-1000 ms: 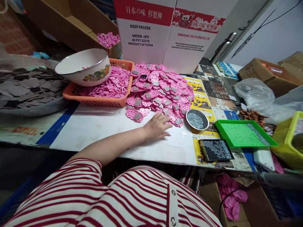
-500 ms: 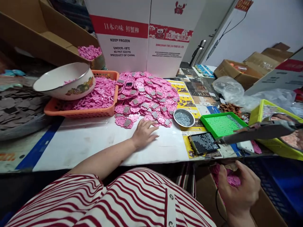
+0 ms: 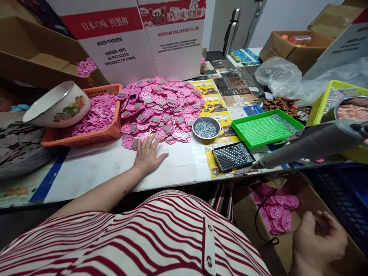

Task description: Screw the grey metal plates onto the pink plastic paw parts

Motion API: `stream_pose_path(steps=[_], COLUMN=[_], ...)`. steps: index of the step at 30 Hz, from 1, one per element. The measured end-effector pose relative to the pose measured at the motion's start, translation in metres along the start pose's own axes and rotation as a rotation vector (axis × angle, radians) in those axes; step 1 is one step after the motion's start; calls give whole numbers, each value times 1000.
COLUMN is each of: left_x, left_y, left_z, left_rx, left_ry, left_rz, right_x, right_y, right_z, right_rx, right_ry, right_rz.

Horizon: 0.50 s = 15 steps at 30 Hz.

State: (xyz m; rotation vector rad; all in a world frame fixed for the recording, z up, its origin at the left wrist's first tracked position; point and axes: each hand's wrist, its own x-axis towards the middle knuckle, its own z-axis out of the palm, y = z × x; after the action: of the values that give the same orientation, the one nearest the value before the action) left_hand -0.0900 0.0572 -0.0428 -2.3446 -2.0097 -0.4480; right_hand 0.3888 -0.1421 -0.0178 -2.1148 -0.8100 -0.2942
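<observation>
My left hand lies flat and open on the white sheet, fingertips at the near edge of a heap of pink plastic pieces. My right hand hangs low at the bottom right, over a cardboard box on the floor that holds more pink pieces. Its fingers are loosely curled with nothing visible in them. A grey electric screwdriver juts in from the right above that box.
A metal dish of screws, a green tray and a black screw tray sit right of the heap. An orange basket with a white bowl stands left. Cartons line the back.
The view has swung right and down. My right hand has come into sight and dropped lower over the floor box. My left hand stays flat by the pink heap.
</observation>
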Motion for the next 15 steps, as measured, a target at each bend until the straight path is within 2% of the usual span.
stream_pose_path(steps=[3,8,13,15], left_x=[-6,-7,-1,7], left_y=[-5,-3,-7,-10], left_z=[-2,-6,-12,-14], left_rx=[12,-7,-47,-89], left_ry=[-14,17,104,82], left_rz=[-41,-105,-396,-485], right_x=[-2,-10,-25,-29], right_y=[12,23,35,35], right_z=[6,4,5,9], right_rx=[79,107,95,69], right_ry=[-7,25,-36,-92], right_rz=[142,225,278,259])
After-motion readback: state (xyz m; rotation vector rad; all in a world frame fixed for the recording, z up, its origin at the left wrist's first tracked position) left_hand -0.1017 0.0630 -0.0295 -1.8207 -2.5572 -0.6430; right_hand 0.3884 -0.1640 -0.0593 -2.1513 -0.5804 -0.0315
